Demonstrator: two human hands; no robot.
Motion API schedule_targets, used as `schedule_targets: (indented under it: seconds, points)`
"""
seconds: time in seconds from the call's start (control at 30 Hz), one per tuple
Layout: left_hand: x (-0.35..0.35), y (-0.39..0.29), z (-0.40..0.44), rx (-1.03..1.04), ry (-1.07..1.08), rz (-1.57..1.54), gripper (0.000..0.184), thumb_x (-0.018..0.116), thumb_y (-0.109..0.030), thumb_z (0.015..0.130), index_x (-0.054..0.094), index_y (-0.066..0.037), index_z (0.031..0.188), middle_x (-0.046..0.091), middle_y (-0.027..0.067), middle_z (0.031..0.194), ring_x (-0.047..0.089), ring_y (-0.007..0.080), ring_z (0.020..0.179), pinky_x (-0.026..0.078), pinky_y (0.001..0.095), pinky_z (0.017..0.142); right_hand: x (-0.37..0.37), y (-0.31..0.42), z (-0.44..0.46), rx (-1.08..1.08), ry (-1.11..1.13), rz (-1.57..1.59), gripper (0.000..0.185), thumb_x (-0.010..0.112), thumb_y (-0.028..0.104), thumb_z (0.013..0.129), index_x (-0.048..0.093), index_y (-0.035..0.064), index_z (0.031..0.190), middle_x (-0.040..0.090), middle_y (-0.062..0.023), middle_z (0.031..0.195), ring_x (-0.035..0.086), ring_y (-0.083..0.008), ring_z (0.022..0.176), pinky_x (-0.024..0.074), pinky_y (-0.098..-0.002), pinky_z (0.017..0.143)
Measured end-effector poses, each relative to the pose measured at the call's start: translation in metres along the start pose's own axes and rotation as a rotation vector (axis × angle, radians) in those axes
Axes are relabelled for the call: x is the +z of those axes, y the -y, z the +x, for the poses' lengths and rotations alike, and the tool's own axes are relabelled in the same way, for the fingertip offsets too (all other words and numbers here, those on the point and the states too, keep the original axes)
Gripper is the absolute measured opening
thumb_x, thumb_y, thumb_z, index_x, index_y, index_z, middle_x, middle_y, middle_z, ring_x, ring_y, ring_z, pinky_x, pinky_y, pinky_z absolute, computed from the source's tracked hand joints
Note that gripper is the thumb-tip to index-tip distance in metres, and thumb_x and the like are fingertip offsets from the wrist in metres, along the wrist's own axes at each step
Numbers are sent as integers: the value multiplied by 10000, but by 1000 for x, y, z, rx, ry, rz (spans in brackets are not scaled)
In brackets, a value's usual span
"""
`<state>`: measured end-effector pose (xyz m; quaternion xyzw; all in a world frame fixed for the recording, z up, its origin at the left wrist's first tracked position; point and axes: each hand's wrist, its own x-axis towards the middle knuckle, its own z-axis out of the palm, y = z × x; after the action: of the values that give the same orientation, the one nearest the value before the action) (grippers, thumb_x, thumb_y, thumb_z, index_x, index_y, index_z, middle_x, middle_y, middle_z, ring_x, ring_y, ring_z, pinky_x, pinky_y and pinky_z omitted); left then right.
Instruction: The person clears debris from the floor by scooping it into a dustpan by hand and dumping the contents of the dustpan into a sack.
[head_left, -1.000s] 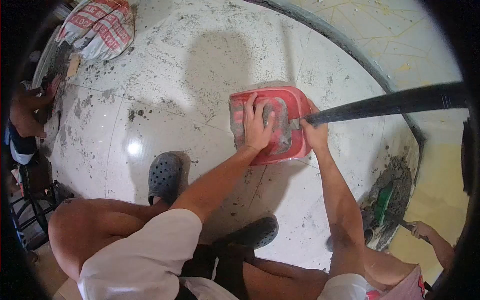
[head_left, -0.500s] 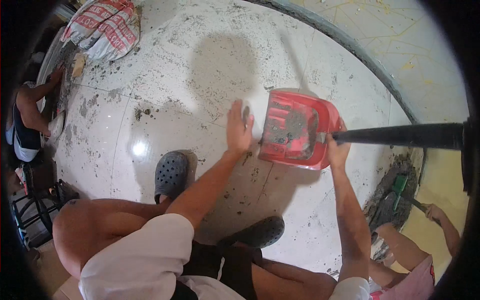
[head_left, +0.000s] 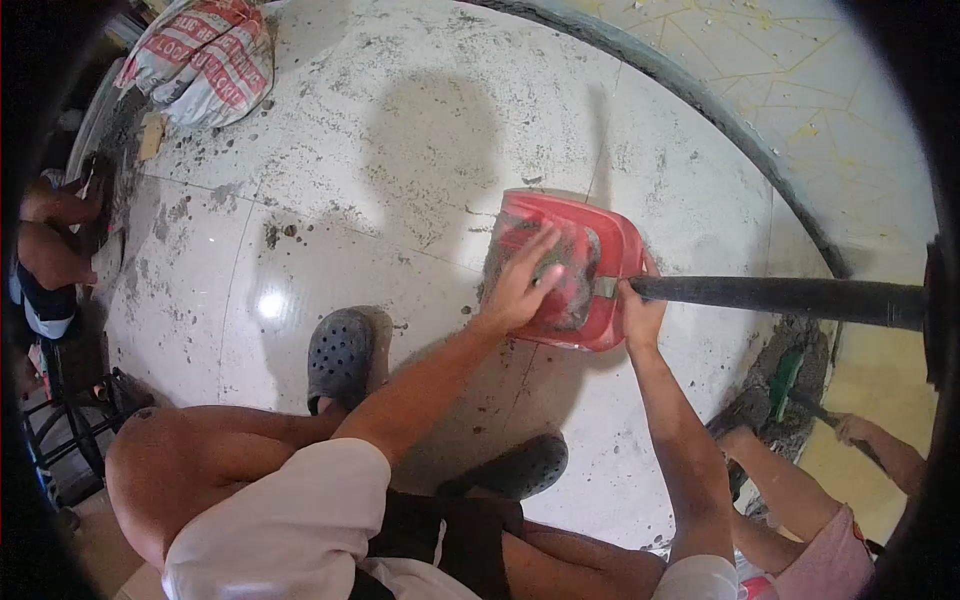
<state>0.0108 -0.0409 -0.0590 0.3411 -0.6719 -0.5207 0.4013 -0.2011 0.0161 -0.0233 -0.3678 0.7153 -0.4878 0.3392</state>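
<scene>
Where the black handle (head_left: 780, 295) ends: red dustpan (head_left: 618, 250), right of centre in the frame; whether it rests on the tiled floor (head_left: 330, 175) cannot be told.
Tray: grey grit (head_left: 574, 318), smeared across the red.
Left hand (head_left: 520, 295): opened out over the tray, fingers extended, thumb apart, covering part of the grit; contact unclear.
Right hand (head_left: 645, 315): curled about the rear edge, thumb at the handle's foot, fingers mostly hidden.
Handle: reaching toward the right edge of the frame, blocking a strip of floor.
Clogs (head_left: 340, 355): two, dark, perforated; left of centre and lower centre.
Sack (head_left: 205, 65): white, red print, upper left; tan block (head_left: 152, 137) near it.
Lower right: another person's hand (head_left: 858, 432), closed on a green tool (head_left: 784, 385) at a grey heap (head_left: 803, 345).
Left edge: second person (head_left: 50, 255), above a black metal frame (head_left: 70, 430).
</scene>
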Motion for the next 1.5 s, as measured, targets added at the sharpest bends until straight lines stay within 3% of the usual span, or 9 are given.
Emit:
schedule_targets:
  seconds: [0.1,0.23,0.37,0.6,0.77,0.97,1.07,1.17,1.5]
  points:
    - [-16,-7,4,-143,-465,-146,383,473,-237,1003,545,10,1286,555,209,1312,513,330,1238,360,379,1064,-9,-4,7,43,7,6,661,596,-96,781,418,1,1410,587,-131,1225,568,-197,1104,433,-309,961]
    - [-67,43,-3,-196,-654,193,392,420,-261,1020,552,7,1274,561,197,1306,485,352,1270,325,405,1096,-41,-11,18,-23,-30,-86,661,609,-82,784,426,10,1413,595,-130,1198,578,-189,1037,444,-313,934]
    - [-64,62,-14,-185,-327,767,542,404,-336,1008,374,1,1430,347,194,1503,273,346,1422,139,510,1168,-41,1,16,-79,-47,-94,668,612,-75,773,425,-11,1411,599,-117,1143,576,-168,964,459,-298,887]
    - [10,36,-23,-111,-127,456,770,503,-411,962,159,-2,1516,116,219,1581,80,353,1476,70,510,1176,8,13,3,-153,-61,-143,693,623,-63,750,408,-45,1409,575,-110,1094,566,-175,935,458,-299,883]
    - [17,4,-18,-53,-85,77,651,512,-293,979,228,-50,1512,176,197,1577,177,324,1464,142,462,1171,7,12,2,-56,-35,-70,678,630,-50,757,430,-17,1404,596,-84,1021,574,-163,902,466,-286,854]
    - [-30,14,2,-196,-596,-66,391,454,-199,1005,511,12,1330,492,210,1390,448,329,1315,319,370,1103,-21,-16,19,86,-36,6,649,642,-13,769,469,38,1392,617,-46,948,577,-132,831,478,-280,787]
    - [-71,40,4,-219,-670,4,421,453,-241,1005,500,23,1329,470,219,1403,408,353,1339,289,411,1120,-51,-9,28,37,-70,97,637,637,-9,783,466,36,1394,620,-39,918,577,-127,821,479,-265,776]
    - [-86,64,1,-275,-512,684,544,495,-299,974,398,16,1407,333,220,1500,258,399,1411,163,538,1150,-74,-11,44,5,-138,110,617,628,-11,800,451,12,1391,612,-38,900,573,-119,808,477,-247,769]
    - [-26,52,2,-104,-258,611,747,526,-436,943,270,15,1481,226,206,1559,174,358,1459,102,506,1170,3,-29,49,-305,-77,-225,645,631,-12,783,456,25,1402,595,-28,958,544,-102,809,461,-257,757]
